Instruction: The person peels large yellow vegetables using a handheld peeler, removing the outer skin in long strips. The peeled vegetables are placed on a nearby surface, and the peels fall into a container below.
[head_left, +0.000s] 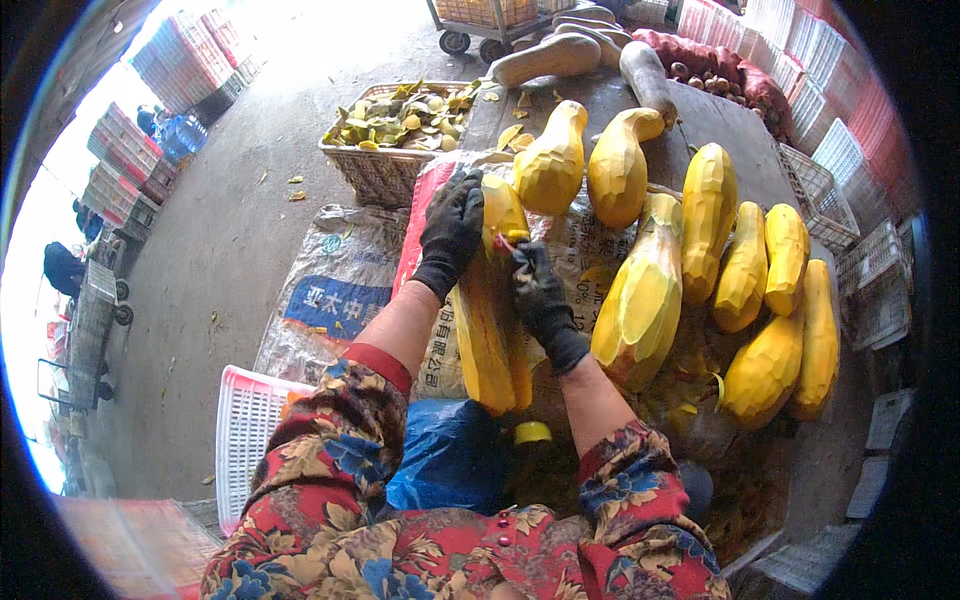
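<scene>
My left hand (454, 225), in a black glove, presses on the far left side of a long, yellow-fleshed squash (482, 337). The squash lies on printed woven sacks (360, 259) and points towards me. In my right hand (538, 289), also gloved, is a small peeler (508, 240) with a pinkish part, held against the squash's right side near its far end. My fingers hide most of the tool. Immediately right lies a large, partly peeled squash (641, 300) with pale green patches. Behind my hands are two peeled, bulb-ended squashes (551, 161).
Several peeled squashes (757, 262) lie at right. Unpeeled squashes (555, 58) sit at the table's far end, beside red mesh sacks (761, 86). A crate (375, 169) of peelings stands far left; a white basket (244, 442) is near left. Blue plastic (442, 457) hangs before me.
</scene>
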